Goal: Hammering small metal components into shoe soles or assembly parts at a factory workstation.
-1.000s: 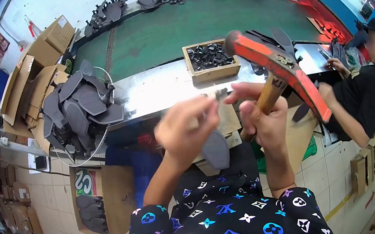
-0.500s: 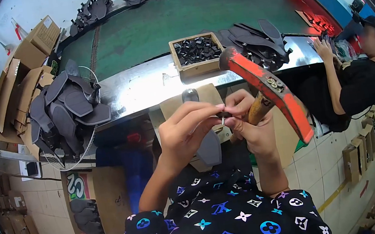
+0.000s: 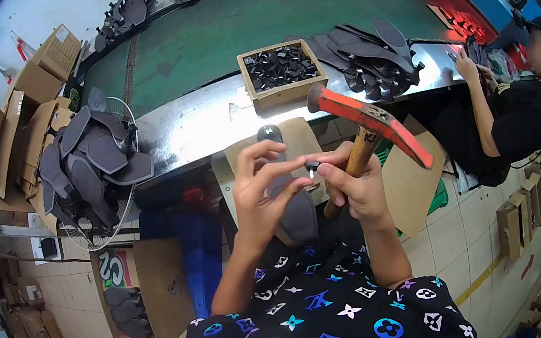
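Note:
My right hand (image 3: 361, 187) wraps round the wooden handle of a hammer (image 3: 367, 131) with a worn red-orange head, tilted up to the right. Its thumb and forefinger also reach a small black piece with a pale, shiny stem (image 3: 312, 166). My left hand (image 3: 259, 188) has its forefinger and thumb tips at the same piece, its other fingers curled loosely above. Below the hands lies a dark grey, flat, paddle-shaped part (image 3: 299, 217) with a black narrow end, partly hidden by my left hand. Brown cardboard (image 3: 300, 136) lies beneath its far end.
A wooden box (image 3: 285, 93) of small black pieces stands on the metal ledge, beside heaped grey parts (image 3: 371, 51). A wire basket (image 3: 128, 123) holds more at left. Beyond is a green conveyor belt (image 3: 198, 44). A co-worker (image 3: 527, 102) sits at right; an open carton (image 3: 163, 288) stands lower left.
The left hand's fingers have spread and lifted somewhat, showing more of the small black piece. The hammer has shifted slightly left and down with the right hand, and the view has moved a little.

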Motion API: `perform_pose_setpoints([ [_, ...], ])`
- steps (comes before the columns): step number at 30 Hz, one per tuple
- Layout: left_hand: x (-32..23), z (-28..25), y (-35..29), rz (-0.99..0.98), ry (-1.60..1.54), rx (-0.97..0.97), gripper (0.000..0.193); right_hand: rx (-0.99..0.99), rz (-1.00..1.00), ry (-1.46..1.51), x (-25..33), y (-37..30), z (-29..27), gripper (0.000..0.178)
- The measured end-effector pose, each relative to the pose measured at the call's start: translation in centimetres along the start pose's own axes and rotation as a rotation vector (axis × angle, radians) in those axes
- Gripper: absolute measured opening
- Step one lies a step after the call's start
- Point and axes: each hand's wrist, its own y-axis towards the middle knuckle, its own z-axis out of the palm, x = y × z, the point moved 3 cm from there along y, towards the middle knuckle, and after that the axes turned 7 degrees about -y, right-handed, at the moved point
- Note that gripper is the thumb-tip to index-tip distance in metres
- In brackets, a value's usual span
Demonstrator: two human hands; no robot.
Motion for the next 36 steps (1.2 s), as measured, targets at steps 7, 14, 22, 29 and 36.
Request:
perform_pose_setpoints([
  [7,7.8,-0.5,2.0,-0.138,0.282,0.025,0.051,-0.046,0.044,-0.047,-1.3,1.7,-1.4,0.012],
  [14,13.4,-0.5,0.7,-0.324,0.189,0.178,0.037,0.038,0.189,-0.054,-3.5,2.8,-1.4,0.022],
  [22,0.9,0.6,0.0,0.006,0.189,0.145,0.043,0.043,0.129,-0.126,-3.9,2.5,-1.2,0.018],
  [29,0.6,-0.1,-1.2,0.013,0.012,0.036,0.041,0.060,0.159,-0.056,-1.2,1.3,-0.1,0.023],
  [36,0.1,-0.2,-0.6,0.026,0.148,0.079,0.069,0.102,0.206,-0.205,-0.8,0.9,-0.2,0.020],
])
